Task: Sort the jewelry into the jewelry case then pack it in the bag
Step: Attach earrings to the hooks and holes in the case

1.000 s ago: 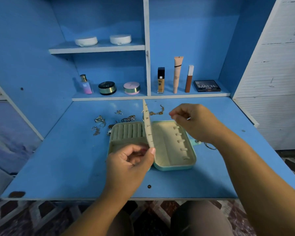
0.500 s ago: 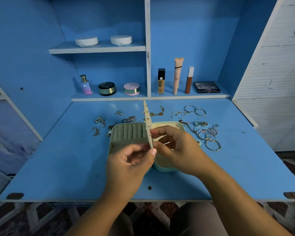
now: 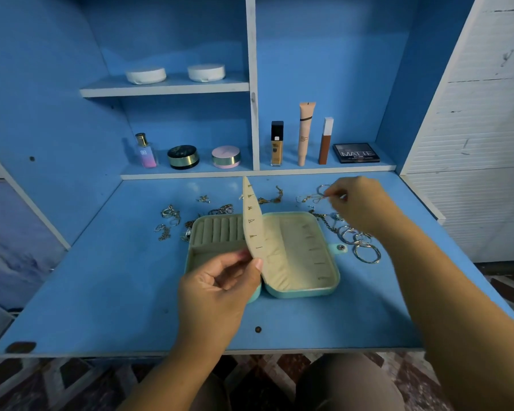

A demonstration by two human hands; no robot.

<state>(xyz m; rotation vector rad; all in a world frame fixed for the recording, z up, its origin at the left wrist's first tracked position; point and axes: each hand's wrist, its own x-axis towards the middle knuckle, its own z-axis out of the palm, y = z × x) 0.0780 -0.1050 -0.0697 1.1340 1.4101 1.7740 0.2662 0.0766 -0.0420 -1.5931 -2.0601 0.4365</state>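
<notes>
Mint-green jewelry case [image 3: 303, 289] lies open on the blue surface [image 3: 101, 292]. Left hand [image 3: 220, 289] pinches its cream earring panel [image 3: 254, 229] upright; right hand [image 3: 359, 203] closes its fingertips on loose jewelry [image 3: 312, 198] beyond the case.

Blue desk [image 3: 101, 292] under blue shelving [image 3: 163, 87] split by a white divider [image 3: 252, 84]; white slatted panel [image 3: 481, 143] at right edge; patterned floor [image 3: 42, 384] below front edge.
</notes>
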